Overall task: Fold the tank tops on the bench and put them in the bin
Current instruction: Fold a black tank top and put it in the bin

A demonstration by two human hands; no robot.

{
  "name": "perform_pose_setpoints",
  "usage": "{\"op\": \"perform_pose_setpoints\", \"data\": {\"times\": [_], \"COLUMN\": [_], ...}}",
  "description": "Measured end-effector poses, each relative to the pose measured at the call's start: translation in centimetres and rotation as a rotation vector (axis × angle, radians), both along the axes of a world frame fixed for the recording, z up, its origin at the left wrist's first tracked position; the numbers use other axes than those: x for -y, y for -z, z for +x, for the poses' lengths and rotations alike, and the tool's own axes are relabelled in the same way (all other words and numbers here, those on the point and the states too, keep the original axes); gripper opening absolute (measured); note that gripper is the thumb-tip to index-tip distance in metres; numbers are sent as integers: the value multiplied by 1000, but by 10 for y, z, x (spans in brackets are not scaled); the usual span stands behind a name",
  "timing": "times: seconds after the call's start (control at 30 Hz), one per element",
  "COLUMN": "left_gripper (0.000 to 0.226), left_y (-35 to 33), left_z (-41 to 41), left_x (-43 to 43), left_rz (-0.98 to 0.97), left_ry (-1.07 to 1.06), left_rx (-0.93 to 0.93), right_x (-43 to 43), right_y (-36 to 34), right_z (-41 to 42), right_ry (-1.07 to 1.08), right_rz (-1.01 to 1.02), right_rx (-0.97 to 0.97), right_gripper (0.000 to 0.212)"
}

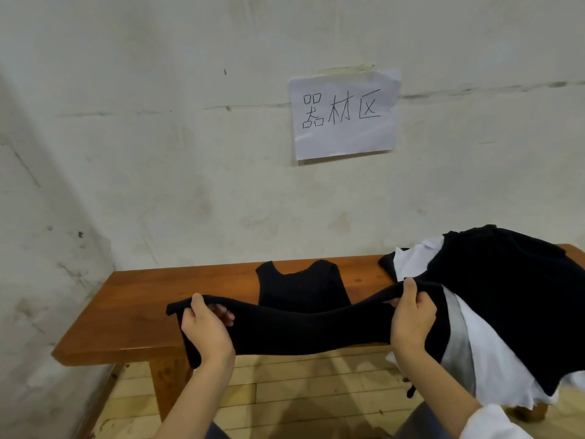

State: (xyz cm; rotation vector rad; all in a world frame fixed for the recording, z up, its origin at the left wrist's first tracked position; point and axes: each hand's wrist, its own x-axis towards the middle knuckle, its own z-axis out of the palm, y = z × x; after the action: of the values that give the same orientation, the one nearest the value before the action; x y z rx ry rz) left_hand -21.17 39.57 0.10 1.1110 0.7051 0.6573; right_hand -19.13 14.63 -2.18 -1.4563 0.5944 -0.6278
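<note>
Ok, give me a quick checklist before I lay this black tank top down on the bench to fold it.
1. Left hand grips one end of the held tank top: ok.
2. Right hand grips the other end: ok.
3. Fabric free of twists between the hands: cannot tell.
4. Bare bench surface on the left side: ok.
5. Spot straight ahead free: not ok, the flat tank top lies there.
6. Bin within reach: cannot tell, none in view.
</note>
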Motion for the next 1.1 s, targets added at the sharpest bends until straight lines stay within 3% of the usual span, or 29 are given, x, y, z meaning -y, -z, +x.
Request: {"op": "perform_pose_setpoints", "data": {"times": [0.2, 0.37, 0.43, 0.53, 0.63, 0.7, 0.77, 0.83, 0.97, 1.03, 1.1], "left_gripper": [30, 36, 28, 15, 37, 62, 88, 98, 66, 42, 39], "left_y": [18, 58, 88, 127, 150, 153, 155, 153, 133, 125, 123], "left_z": [98, 164, 164, 148, 149, 150, 150, 147, 132, 132, 136], "left_x": [-13, -19, -16, -11, -14, -16, -19, -19, -4, 1, 5], "left_rz": [21, -101, 83, 697, 1303, 1578, 1656, 1693, 1795, 1844, 1817], "left_ry": [26, 241, 364, 565, 693, 830, 921, 928, 806, 798, 916], "left_rx": [2, -118, -206, -253, -315, -421, -497, -564, -637, -614, -519], "right_x": [-6, -5, -9, -24, -39, -46, -47, -44, -19, -11, -18], "right_y": [7, 51, 72, 96, 117, 128, 133, 131, 124, 118, 114], "right_z": [89, 155, 152, 128, 113, 110, 109, 112, 129, 131, 121], "right_ry": [-21, -264, -340, -488, -546, -595, -612, -658, -870, -924, -844], "right_rz": [-15, 28, -96, -417, -842, -1052, -1212, -1302, -1377, -1380, -1392], "right_rx": [-4, -163, -247, -299, -365, -472, -543, -559, -506, -509, -485], "right_gripper": [38, 19, 15, 26, 46, 57, 61, 63, 91, 78, 60]}}
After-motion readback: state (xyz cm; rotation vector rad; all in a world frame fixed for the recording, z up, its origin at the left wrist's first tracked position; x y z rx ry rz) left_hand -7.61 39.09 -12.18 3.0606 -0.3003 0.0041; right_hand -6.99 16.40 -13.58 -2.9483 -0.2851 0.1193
